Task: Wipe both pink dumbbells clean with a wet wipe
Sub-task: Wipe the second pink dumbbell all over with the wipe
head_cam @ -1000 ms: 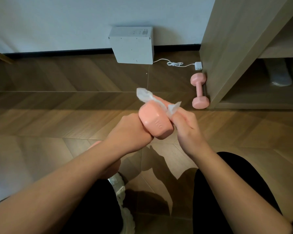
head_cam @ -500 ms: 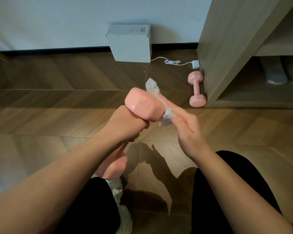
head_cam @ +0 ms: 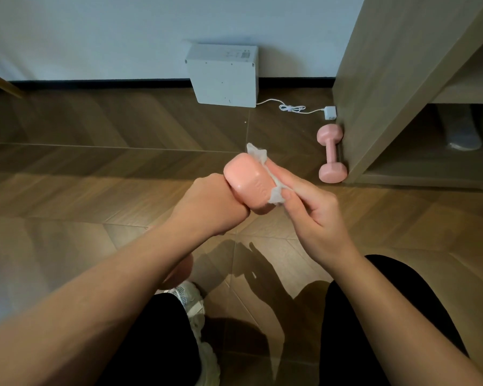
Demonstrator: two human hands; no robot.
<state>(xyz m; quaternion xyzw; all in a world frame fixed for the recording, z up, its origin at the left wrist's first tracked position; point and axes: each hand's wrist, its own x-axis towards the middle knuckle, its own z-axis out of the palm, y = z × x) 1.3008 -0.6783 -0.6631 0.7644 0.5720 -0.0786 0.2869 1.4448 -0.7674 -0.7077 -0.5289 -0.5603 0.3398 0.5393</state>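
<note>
Two dumbbells: one is in the hands, the other lies on the floor; both are pink.
Held dumbbell (head_cam: 250, 183): raised in front of the body over the wooden floor (head_cam: 95, 168), its upper head tilted toward the camera, with moulded lettering too blurred to read.
Left hand (head_cam: 211, 203): fingers closed in a fist around the handle, just below the upper head.
Right hand (head_cam: 311, 215): thumb and fingers pinch the wet wipe (head_cam: 265, 174) against the right flank of that head.
Change in the last second: the head has been turned in the left fist, swinging out to the left half a second ago and now back toward the centre; the wipe has slid from the far edge down along the side face, and its loose corner now sticks up behind the head.
Meaning for the task: this looks like a rotate-and-rub pass, so the upper head is being covered face by face.
Lower head (head_cam: 179, 270): only a pink sliver shows beneath the left forearm; whether it has been wiped cannot be told.
Second dumbbell (head_cam: 331, 153): lies on the floor touching the base of the wooden cabinet (head_cam: 374, 79), well apart from the hands, in the same spot as a second ago.
Remaining, by my judgement: the rest of the held dumbbell, then the one by the cabinet.
</note>
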